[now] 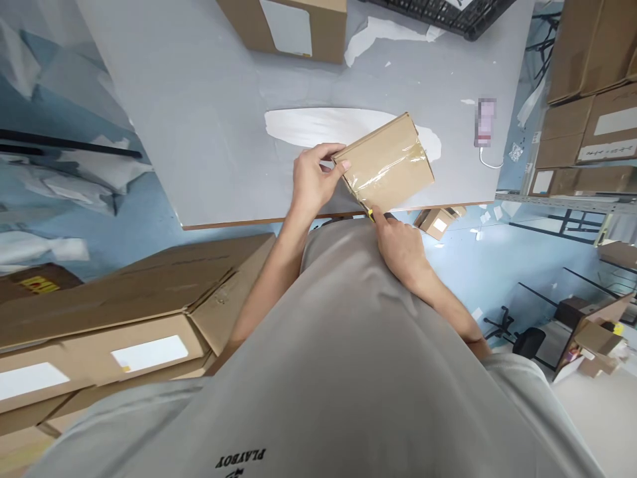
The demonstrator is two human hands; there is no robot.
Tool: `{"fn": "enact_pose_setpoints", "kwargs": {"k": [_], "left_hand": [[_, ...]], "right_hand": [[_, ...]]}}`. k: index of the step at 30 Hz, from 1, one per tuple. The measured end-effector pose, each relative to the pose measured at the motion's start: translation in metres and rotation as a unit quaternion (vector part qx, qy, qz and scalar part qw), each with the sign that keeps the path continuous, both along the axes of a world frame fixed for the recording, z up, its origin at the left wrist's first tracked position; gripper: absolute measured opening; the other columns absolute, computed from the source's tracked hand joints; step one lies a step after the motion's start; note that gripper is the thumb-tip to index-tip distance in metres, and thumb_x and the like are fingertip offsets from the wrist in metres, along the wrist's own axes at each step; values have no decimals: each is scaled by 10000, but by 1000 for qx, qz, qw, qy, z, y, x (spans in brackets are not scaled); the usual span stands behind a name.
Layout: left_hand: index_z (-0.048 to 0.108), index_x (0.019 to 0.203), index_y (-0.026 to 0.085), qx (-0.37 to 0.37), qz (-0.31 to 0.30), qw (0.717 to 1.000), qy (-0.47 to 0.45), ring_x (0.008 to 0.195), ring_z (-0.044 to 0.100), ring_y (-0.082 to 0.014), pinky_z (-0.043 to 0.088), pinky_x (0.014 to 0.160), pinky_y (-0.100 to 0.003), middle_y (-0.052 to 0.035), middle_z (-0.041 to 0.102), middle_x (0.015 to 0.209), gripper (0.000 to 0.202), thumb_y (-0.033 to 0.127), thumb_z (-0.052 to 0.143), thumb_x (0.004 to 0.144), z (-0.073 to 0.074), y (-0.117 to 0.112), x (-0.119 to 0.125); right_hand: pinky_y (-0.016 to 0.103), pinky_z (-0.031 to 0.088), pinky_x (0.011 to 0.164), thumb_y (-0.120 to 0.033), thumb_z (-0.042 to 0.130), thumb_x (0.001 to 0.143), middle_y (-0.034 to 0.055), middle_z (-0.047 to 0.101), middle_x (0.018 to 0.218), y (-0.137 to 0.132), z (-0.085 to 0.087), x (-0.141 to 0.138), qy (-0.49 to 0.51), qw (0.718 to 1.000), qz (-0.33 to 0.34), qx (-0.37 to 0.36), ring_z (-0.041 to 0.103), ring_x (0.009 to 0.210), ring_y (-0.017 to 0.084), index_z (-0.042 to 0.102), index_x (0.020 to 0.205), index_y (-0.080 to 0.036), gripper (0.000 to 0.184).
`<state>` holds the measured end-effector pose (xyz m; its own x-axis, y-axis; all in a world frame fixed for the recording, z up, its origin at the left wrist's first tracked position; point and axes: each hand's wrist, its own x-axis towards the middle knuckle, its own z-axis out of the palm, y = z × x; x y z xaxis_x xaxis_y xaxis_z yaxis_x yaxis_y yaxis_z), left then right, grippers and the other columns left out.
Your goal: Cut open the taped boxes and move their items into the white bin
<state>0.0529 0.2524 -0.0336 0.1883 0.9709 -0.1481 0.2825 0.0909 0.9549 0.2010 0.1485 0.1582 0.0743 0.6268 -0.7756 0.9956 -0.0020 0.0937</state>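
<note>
A small brown cardboard box (393,166), with shiny clear tape across its top face, is tilted over the front edge of the grey table. My left hand (318,174) grips its left corner, thumb on the top face and fingers behind. Down at the box's near edge, my right hand (402,247) is closed around a utility knife (371,214) with a yellow part showing by the fingertip. The knife's tip lies against the box edge; most of its body is hidden in the hand. Beneath the box, a white paper strip (308,125) lies on the table.
A larger labelled carton (303,30) and a black crate (438,16) stand at the table's far side. A pinkish device (485,123) with a white cable lies right. Big cartons (149,299) are stacked at my left, others (587,126) on shelving at right.
</note>
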Motion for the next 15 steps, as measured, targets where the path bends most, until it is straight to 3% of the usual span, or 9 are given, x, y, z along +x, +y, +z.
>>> {"fn": "enact_pose_setpoints", "kwargs": {"k": [5,11,15], "left_hand": [[808,1320,296,2,8,1000,-5,1238,767,-296,681,972,-413,-83,843,1283,431,572,827,990,-2,-2,4],[813,1307,279,10,8,1000,-8,1198,781,-302,688,970,-413,-89,849,1275,501,647,831,967,-5,-5,3],[809,1326,279,12,10,1000,-6,1208,782,-305,685,992,-420,-96,843,1284,592,732,825,945,-8,-5,2]], "right_hand": [[358,616,967,-298,320,1236,177,833,1305,-3,6,8,4,1000,1,11,819,1099,284,199,1871,-244,649],[359,621,973,-254,288,1237,191,833,1318,7,-17,8,26,999,16,34,823,1160,296,310,1835,-201,600],[365,635,964,-222,291,1226,203,836,1288,5,-18,7,25,999,21,34,836,1154,295,310,1833,-192,608]]}}
